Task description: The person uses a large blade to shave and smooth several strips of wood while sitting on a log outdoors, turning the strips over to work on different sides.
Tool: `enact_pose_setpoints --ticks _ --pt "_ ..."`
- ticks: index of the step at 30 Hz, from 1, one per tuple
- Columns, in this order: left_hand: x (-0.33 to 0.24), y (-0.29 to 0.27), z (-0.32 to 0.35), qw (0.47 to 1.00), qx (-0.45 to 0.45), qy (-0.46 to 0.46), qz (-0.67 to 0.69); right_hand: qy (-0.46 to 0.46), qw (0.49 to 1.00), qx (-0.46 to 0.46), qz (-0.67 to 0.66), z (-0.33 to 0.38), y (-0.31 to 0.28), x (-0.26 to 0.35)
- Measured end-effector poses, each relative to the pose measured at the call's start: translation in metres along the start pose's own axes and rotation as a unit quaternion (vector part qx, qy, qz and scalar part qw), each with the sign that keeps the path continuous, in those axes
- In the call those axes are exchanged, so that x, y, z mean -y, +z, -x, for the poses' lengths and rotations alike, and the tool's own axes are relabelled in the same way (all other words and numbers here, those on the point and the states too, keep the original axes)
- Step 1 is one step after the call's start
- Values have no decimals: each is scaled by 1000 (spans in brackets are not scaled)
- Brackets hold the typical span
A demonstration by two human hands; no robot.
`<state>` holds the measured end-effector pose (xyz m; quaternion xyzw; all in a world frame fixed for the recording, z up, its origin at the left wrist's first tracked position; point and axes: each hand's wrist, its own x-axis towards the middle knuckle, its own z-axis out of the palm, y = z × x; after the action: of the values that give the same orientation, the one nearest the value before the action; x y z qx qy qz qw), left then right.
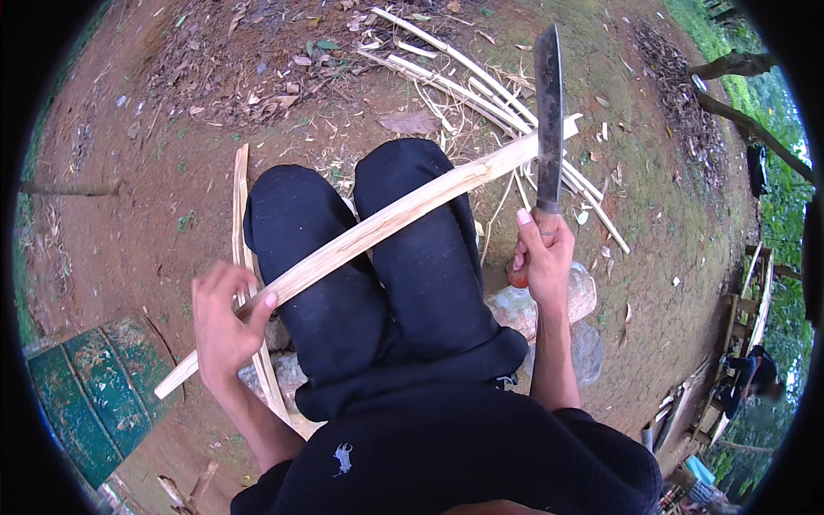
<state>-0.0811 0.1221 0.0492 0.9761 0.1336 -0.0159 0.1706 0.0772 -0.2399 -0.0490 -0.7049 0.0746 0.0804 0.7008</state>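
Note:
A long pale strip of split wood (360,227) lies slantwise across my thighs. Its lower end sticks out past my left hand (225,322), whose thumb and curved fingers are around it; the fingers are a little blurred. My right hand (548,257) is wrapped around the reddish-brown handle of a machete (548,120). The dark blade points up and away from me. It crosses the far end of the wood strip, and I cannot tell whether the two touch.
Thin split strips (489,94) and shavings lie on the dirt ahead. More strips (241,202) lean beside my left leg. A log (515,309) is under me. A green metal sheet (103,395) lies at the left. At the far right a person (747,382) is near a wooden structure.

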Motion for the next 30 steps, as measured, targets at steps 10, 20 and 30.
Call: enact_pose_setpoints --ticks 10,20,30 --pt "-142 83 -100 975 -51 200 79 10 999 -5 51 6 4 3" --pt "-160 110 -151 960 116 188 173 -110 856 -77 499 -13 -27 -9" --pt "-164 104 -161 962 166 149 160 -175 856 -52 483 -23 15 -14"
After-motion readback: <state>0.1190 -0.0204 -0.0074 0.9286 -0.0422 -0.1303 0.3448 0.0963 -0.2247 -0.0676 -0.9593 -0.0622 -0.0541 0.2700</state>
